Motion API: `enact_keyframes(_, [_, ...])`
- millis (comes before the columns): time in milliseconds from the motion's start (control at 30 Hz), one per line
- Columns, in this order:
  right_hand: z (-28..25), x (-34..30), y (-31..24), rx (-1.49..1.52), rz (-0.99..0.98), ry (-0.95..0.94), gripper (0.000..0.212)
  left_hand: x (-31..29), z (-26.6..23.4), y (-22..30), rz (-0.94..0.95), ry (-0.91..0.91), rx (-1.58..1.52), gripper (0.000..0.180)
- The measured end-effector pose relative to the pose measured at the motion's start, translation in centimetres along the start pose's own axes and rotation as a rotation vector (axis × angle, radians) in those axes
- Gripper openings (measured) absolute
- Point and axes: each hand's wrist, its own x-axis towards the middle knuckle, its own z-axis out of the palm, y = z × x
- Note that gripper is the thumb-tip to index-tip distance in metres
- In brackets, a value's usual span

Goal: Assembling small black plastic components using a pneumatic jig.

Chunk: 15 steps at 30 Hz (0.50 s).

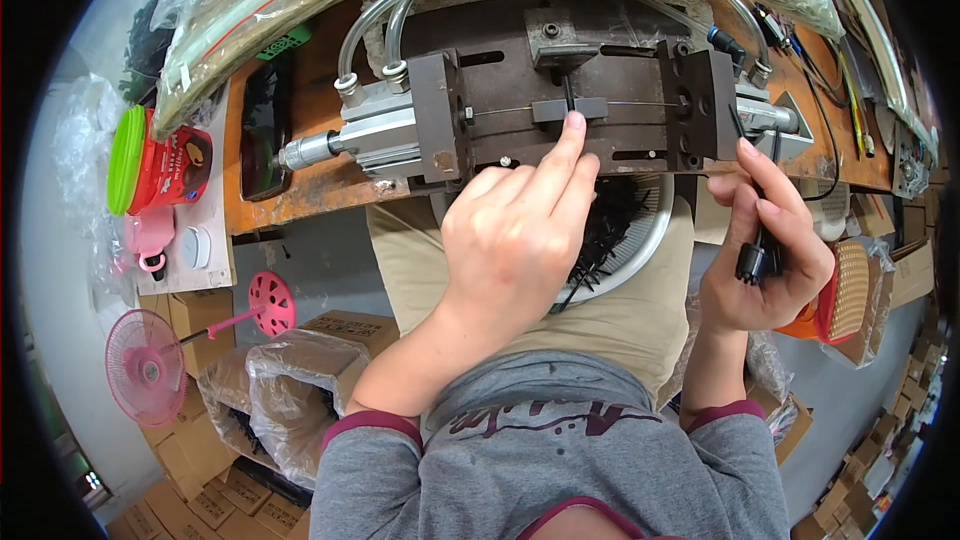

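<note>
A: Where is the left hand (520, 230)?

B: It reaches far over the lap to the metal jig (570, 90) on the orange workbench (300, 190). Its fingers are drawn together, and the index fingertip presses on a small black part (569, 108) at the middle of the jig, where a thin wire (640, 104) crosses. That probably keeps the part seated in its slot.

A: And the right hand (765, 260)?

B: It is curled round a bundle of black cable ties (755, 255), heads down in the palm, with the thumb raised toward the jig's right block (700, 105). Held so, the spares sit near the jig, just right of the slot.

A: Why the bowl on the lap?

B: The white bowl (640, 250) holds more black ties (605, 230), directly below the jig and between the 2 hands, so either can reach it. Most of it is hidden by the left hand.

A: Anything else?

B: 2 clear hoses (375, 25) feed a pneumatic cylinder (370, 130) at the jig's left. A red cup with a green lid (155, 165) stands far left, and a pink fan (145, 365) lies on the floor.
</note>
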Motion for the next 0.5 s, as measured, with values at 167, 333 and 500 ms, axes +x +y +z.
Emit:
enact_keyframes(167, [0.0,0.1,-0.6,-0.015,0.010,-0.037,0.020,0.2,-0.2,-0.1,-0.003,-0.012,-0.012,0.029])
enact_keyframes(333, [0.2,1.0,-2.0,-0.230,0.000,-0.183,0.020,0.2,-0.5,-0.2,-0.046,-0.020,-0.180,0.037])
enact_keyframes(500, [1.9,1.6,-2.4,-0.209,-0.130,-0.303,0.034,-0.1,-2.5,1.4,-0.054,0.019,-0.824,0.042])
